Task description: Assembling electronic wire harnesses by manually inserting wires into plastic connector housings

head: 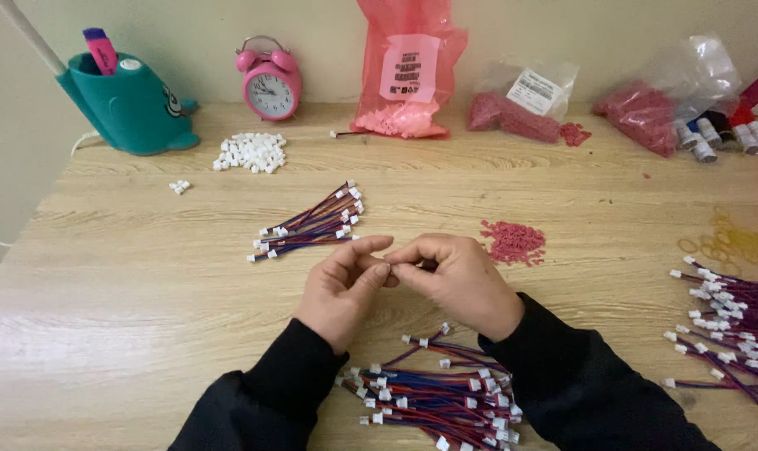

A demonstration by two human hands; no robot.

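My left hand (341, 284) and my right hand (458, 280) meet fingertip to fingertip over the middle of the wooden table (145, 276). Both pinch something very small between them; the fingers hide what it is. Just beyond the hands lies a neat bundle of red-and-blue wires with white plugs (308, 225). A loose heap of the same wires (442, 397) lies below my wrists near the front edge. A small pile of red pieces (514, 242) sits right of my right hand.
A third wire heap (730, 326) lies at the right edge. At the back: a pile of white connectors (249, 153), a teal holder (128, 104), a pink alarm clock (269, 79), a pink bag (408, 71) and clear bags of red parts (521, 108). Yellow rubber bands (730, 244) lie right.
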